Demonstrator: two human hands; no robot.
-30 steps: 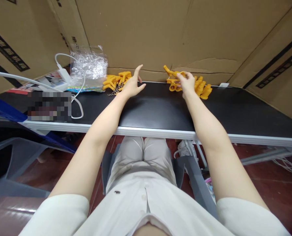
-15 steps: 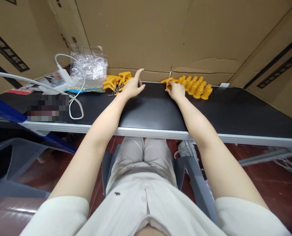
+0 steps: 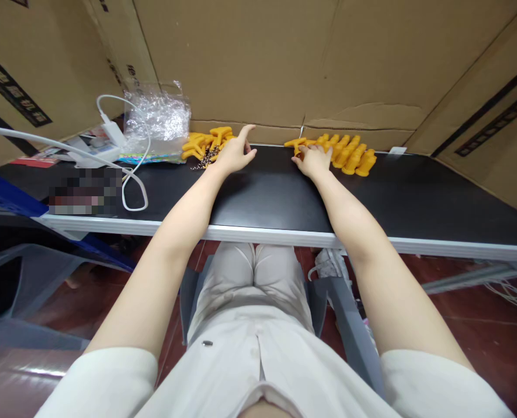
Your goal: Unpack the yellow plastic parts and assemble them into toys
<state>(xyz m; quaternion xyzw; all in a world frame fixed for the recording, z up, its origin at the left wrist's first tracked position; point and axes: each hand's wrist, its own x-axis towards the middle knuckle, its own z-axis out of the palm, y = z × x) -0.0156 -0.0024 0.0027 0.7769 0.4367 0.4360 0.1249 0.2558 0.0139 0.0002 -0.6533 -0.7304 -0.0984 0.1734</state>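
Observation:
My left hand (image 3: 233,154) hovers above the black tabletop with index finger and thumb stretched apart; its other fingers are mostly hidden, and nothing shows in it. Just left of it lies a pile of yellow T-handled corkscrews (image 3: 195,148), their metal spirals (image 3: 207,158) pointing towards me. My right hand (image 3: 314,161) has its fingers spread, the fingertips close against a yellow corkscrew (image 3: 295,143) whose T-handle is on top. Part of that corkscrew is hidden by the fingers. Several yellow sleeves (image 3: 349,157) stand upright in rows to the right of this hand.
At the left are a clear plastic bag (image 3: 158,125), a white cable (image 3: 147,157) with a plug (image 3: 114,134), and a blurred-out item (image 3: 84,191). Cardboard walls (image 3: 262,64) close off the back and sides. A pale metal edge (image 3: 280,236) runs along the table's front.
My right hand's fingers have loosened and spread from their pinch round the yellow piece, and the corkscrew's T-handle now shows more upright. My left hand has hardly moved.

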